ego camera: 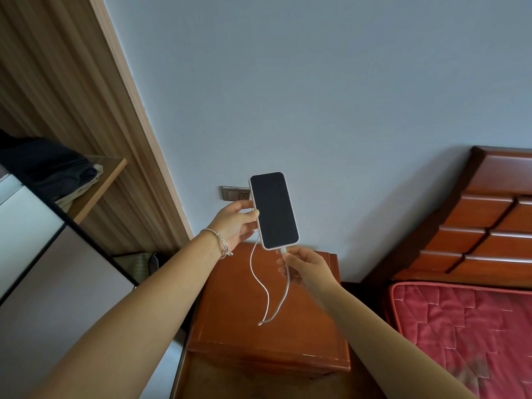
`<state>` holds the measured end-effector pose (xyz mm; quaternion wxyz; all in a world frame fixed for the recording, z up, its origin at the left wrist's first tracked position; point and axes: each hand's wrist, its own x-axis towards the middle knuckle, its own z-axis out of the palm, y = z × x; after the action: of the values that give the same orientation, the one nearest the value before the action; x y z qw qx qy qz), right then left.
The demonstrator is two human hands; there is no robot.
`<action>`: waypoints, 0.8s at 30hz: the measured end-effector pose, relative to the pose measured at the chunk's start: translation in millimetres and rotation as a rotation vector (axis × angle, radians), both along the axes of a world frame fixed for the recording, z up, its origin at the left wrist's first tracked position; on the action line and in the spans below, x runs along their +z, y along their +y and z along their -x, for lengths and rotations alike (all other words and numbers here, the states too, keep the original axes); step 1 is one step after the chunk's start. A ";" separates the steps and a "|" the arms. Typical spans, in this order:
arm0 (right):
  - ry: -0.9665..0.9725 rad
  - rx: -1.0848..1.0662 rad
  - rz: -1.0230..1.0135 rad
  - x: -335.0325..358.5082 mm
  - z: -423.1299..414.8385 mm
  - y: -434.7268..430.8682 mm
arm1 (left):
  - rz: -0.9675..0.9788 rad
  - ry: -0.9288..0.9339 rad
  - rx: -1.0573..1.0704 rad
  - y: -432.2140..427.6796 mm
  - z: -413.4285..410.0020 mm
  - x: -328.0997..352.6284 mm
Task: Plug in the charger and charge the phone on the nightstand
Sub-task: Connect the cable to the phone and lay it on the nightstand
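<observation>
Head view. Left hand (234, 223) grips phone (273, 210) by its left edge, screen dark, in the air above the nightstand (244, 326). Right hand (302, 264), at the phone's 6 o'clock, pinches the white cable (266, 295) by its plug, which touches the phone's bottom edge. Wall socket (234, 193) at the phone's 9 o'clock.

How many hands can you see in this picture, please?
2. The left hand grips the phone by its edge, in front of the wall socket; the right hand pinches the white cable at the phone's bottom end.
</observation>
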<state>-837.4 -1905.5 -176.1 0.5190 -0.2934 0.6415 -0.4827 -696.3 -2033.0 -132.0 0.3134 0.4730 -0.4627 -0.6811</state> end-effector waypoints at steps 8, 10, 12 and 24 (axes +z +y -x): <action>0.003 -0.072 0.018 10.0 11.5 -14.3 | -0.028 0.050 -0.005 -3.7 1.0 -1.6; -0.049 -0.125 0.039 15.6 15.5 -18.1 | -0.014 0.039 -0.018 -4.7 -0.2 -1.5; -0.063 -0.147 0.071 22.2 18.8 -21.7 | -0.006 0.046 -0.043 -4.8 -1.1 -1.2; -0.008 -0.131 0.112 27.7 23.1 -27.5 | -0.029 0.063 -0.086 -5.2 -1.6 -2.8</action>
<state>-860.5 -1933.0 -148.4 0.4717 -0.2775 0.6293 -0.5518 -694.7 -2038.2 -134.9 0.2914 0.4357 -0.4626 -0.7151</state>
